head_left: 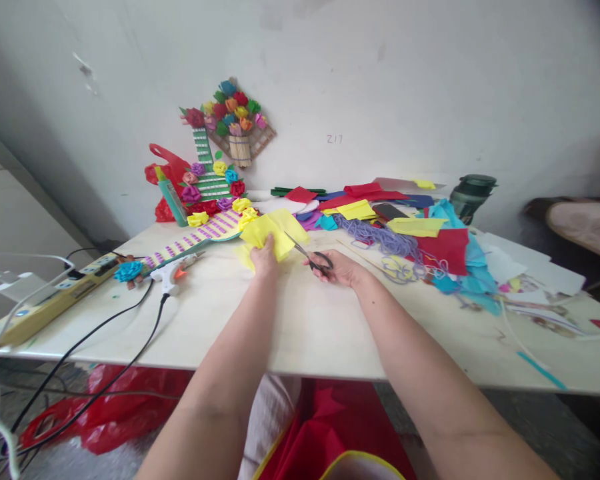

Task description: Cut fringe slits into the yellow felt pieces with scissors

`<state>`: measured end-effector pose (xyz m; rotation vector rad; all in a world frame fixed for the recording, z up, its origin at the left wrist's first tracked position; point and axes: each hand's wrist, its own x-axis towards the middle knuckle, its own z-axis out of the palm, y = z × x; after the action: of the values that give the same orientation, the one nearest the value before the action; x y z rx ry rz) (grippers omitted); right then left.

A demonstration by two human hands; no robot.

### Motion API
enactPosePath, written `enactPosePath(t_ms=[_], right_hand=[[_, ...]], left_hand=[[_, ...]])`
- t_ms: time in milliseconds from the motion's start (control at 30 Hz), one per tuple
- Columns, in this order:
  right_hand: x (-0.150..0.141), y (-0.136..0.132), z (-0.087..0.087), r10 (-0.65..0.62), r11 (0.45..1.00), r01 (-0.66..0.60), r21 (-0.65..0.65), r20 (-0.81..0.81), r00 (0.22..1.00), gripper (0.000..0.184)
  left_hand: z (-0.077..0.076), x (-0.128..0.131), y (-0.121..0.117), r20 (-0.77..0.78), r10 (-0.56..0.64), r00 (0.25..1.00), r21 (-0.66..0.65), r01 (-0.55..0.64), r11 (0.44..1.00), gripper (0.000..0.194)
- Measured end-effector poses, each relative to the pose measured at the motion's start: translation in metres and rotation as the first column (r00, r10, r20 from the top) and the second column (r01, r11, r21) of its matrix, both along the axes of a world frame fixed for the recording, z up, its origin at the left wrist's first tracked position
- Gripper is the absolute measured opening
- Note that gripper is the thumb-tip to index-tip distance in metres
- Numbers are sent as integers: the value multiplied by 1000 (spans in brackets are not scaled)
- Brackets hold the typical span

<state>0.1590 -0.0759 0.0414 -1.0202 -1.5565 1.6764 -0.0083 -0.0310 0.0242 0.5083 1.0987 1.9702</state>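
My left hand (264,256) is closed on a stack of yellow paper sheets (275,232) in the middle of the white table (300,327). My right hand (336,267) grips the black handles of a pair of scissors (311,255). The blades point up and left, touching the right edge of the yellow paper. Both forearms reach in from the bottom of the view.
A white glue gun (174,272) and a power strip (55,297) with cables lie at left. A paper-flower craft (211,183) stands behind. Coloured paper scraps (445,247) and purple yarn (380,239) cover the right side. A dark green jar (471,193) stands by the wall.
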Motion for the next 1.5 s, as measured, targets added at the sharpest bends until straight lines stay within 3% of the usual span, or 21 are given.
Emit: enactPosePath(t_ms=[533,867,1033,1500], right_hand=[[-5,-3,3,-60,997,61,-38,14,998,17],[-1,1,-5,8,1000,-8,3,-28,1000,28],[-1,1,-5,9,1000,-8,5,-44,999,30],[-2,0,-3,-26,999,27,31,-26,999,33]], left_hand=[[-7,-5,8,-39,3,999,-44,-5,999,25],[-4,-1,3,-17,-24,1000,43,25,999,23],[-1,2,-1,-33,-38,999,11,38,999,24],[-10,2,7,-72,-54,996,61,58,996,27]])
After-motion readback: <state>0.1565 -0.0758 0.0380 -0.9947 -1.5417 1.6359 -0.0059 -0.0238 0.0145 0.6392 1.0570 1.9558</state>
